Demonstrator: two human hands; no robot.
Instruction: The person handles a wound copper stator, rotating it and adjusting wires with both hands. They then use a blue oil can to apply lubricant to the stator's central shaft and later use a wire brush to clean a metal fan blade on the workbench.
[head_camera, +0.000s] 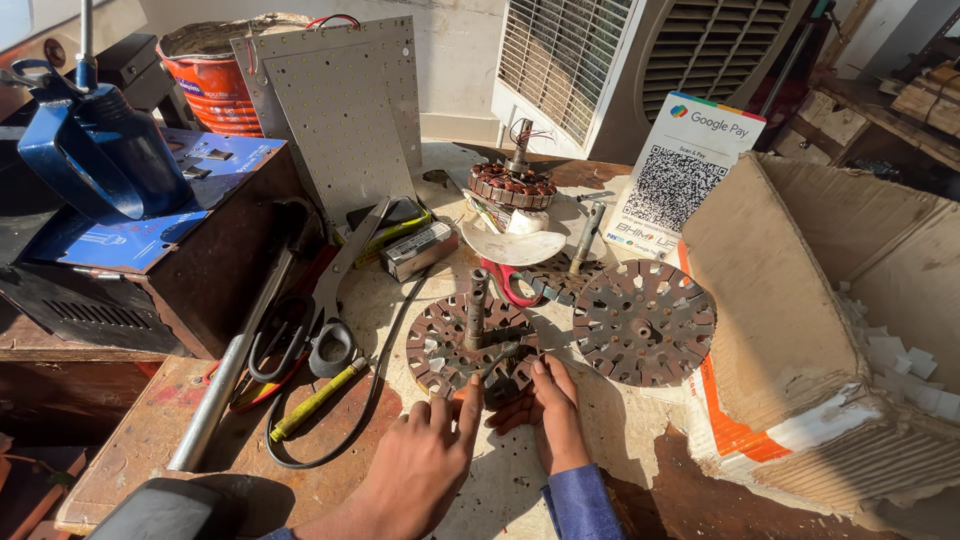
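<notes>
Head view, cluttered worn wooden worktop (150, 440) in hard sunlight.

Surroundings: upper left of frame, a blue plastic jug (95, 150) sits on a dark box with a blue printed top (190, 250). Behind it, an orange bucket (215, 85) and a grey perforated metal sheet (345, 115) leaning upright. Centre left, large metal shears with black handles (320, 300) lie diagonally beside a long steel tube (225, 375); a black cable (370, 390) loops around a yellow-handled screwdriver (315, 400). Top centre, a copper-wound motor stator with a shaft (512, 180); below it a white curved plastic piece (512, 245) and red-handled scissors (510, 285). Top right, a white slatted air cooler (640, 60) and a white card stand with a square code pattern (675, 180). Right side, an open torn cardboard box (800, 330) with white foam bits inside.

Work item: a round slotted reddish-brown stator core with a central steel shaft (470, 345) lies flat at lower centre. Just to its right, close to it, a grey slotted metal disc (643, 322) lies flat.

Hands: both at the near edge of the stator core. Left hand (425, 460) is open, fingers extended, fingertips at the core's lower rim. Right hand (550, 410), blue sleeve at the wrist, is also open and flat, fingertips touching the core's lower right rim. Neither hand grips anything. Nothing lies between hands and core.
</notes>
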